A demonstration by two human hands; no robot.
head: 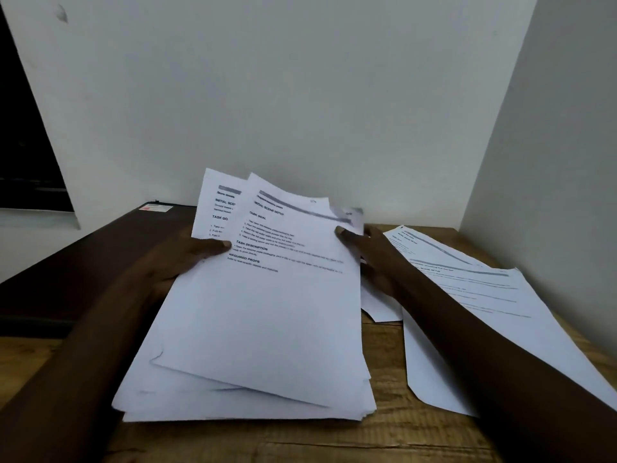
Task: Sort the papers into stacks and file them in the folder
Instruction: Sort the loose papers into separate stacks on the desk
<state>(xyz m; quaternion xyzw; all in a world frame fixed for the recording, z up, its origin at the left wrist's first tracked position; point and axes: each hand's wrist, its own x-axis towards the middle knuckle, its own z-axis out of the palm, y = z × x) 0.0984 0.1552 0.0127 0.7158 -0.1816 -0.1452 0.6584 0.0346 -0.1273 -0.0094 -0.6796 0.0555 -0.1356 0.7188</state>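
Two hands pinch a fanned stack, left hand on its left edge, right hand on its right; its long axis runs forward, headings farthest.

Both your forearms reach forward; your left hand and right hand pinch the papers, thumbs on top.

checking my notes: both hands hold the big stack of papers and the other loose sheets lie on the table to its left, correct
Wrong in one respect. The head view shows the left hand and right hand holding the big stack of papers, but the loose sheets lie on the table to its right, not its left.
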